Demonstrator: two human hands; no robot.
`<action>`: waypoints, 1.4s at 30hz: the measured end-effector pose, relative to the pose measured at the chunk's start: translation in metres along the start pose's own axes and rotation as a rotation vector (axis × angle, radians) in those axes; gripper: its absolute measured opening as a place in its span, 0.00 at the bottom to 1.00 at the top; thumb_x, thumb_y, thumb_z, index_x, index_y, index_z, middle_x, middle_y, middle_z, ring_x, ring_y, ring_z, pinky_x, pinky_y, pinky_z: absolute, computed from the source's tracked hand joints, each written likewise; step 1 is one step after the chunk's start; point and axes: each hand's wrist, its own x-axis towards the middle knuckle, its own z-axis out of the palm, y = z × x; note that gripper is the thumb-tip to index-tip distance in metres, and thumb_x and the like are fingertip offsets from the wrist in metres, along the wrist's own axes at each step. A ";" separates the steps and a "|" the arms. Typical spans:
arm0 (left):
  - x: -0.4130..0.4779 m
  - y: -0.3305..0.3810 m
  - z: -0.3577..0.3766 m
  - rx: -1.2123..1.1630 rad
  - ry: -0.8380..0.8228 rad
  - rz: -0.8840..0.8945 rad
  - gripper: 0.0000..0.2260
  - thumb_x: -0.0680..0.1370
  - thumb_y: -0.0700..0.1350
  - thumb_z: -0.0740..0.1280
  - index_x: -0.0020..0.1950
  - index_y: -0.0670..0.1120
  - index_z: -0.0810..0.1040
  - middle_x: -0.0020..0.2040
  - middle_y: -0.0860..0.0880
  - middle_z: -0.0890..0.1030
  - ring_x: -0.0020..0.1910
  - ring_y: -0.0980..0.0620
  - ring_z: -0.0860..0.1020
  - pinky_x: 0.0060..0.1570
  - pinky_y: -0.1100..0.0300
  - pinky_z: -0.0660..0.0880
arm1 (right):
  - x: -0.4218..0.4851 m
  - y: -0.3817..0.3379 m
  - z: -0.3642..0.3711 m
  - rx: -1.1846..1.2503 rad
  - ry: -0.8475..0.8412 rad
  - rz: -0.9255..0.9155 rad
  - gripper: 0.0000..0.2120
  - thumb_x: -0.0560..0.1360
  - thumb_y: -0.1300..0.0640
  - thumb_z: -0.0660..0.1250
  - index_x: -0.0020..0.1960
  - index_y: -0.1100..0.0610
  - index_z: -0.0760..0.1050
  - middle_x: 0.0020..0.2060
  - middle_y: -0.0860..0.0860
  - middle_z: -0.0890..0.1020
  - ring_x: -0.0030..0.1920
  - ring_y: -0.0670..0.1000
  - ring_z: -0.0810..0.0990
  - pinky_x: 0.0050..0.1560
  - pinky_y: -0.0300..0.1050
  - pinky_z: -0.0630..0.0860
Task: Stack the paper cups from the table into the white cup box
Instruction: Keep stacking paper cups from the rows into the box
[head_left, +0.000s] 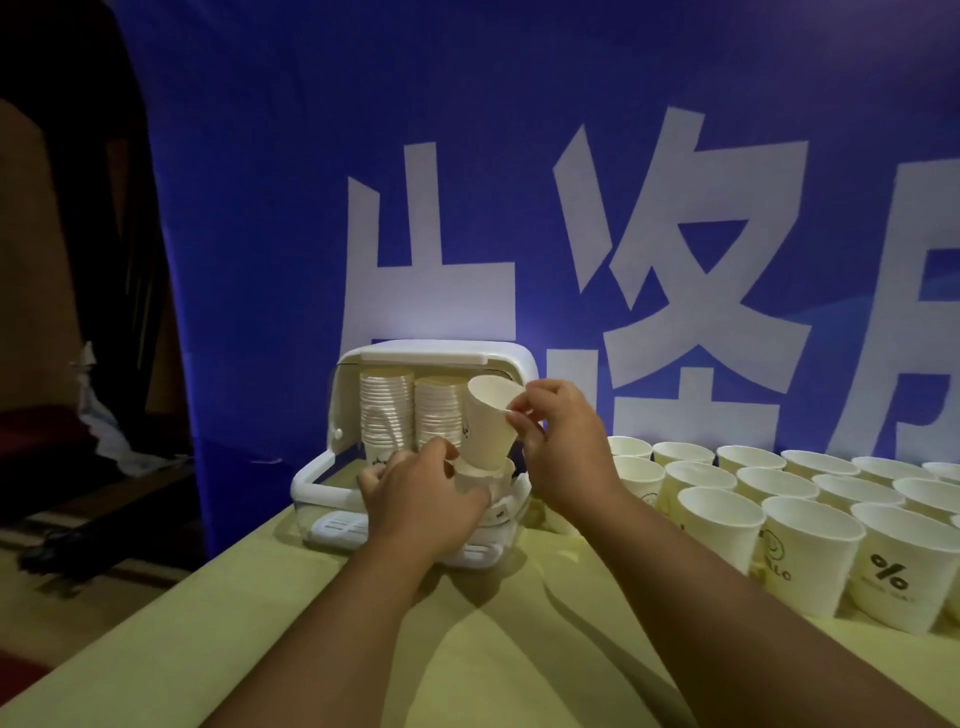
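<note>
The white cup box (343, 395) stands open at the table's far left, lid raised and front flap down. Two tall stacks of paper cups (387, 410) fill its left and middle columns. My right hand (561, 441) pinches the rim of a single paper cup (488, 423), tilted, its base sitting in the top of a short cup stack (480, 475) in the right column. My left hand (421, 493) wraps around that short stack from the front. Several loose paper cups (810, 540) stand upright in rows on the right of the table.
A yellow-green cloth (311, 649) covers the table, whose left edge runs diagonally. A blue banner (519, 182) with large white characters hangs right behind the box and cups. Dark floor and clutter lie to the left.
</note>
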 end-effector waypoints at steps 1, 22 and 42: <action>-0.001 -0.001 0.000 0.013 -0.007 -0.001 0.23 0.71 0.68 0.61 0.63 0.61 0.72 0.60 0.54 0.77 0.63 0.48 0.70 0.63 0.49 0.64 | -0.001 0.002 0.000 -0.017 -0.030 -0.010 0.05 0.79 0.54 0.67 0.53 0.51 0.81 0.56 0.44 0.74 0.52 0.43 0.73 0.46 0.30 0.65; -0.012 0.008 -0.011 0.046 -0.035 0.090 0.14 0.86 0.53 0.55 0.57 0.55 0.80 0.52 0.53 0.82 0.52 0.51 0.76 0.64 0.48 0.70 | -0.021 0.019 0.010 -0.107 -0.332 0.099 0.13 0.79 0.55 0.68 0.63 0.50 0.81 0.57 0.48 0.83 0.49 0.46 0.79 0.54 0.38 0.74; -0.010 0.008 -0.019 0.103 0.176 0.066 0.10 0.84 0.54 0.54 0.50 0.54 0.73 0.46 0.53 0.81 0.48 0.49 0.77 0.59 0.47 0.70 | -0.018 0.014 -0.007 -0.110 -0.329 0.054 0.10 0.76 0.53 0.72 0.58 0.49 0.81 0.51 0.45 0.84 0.47 0.45 0.81 0.52 0.43 0.80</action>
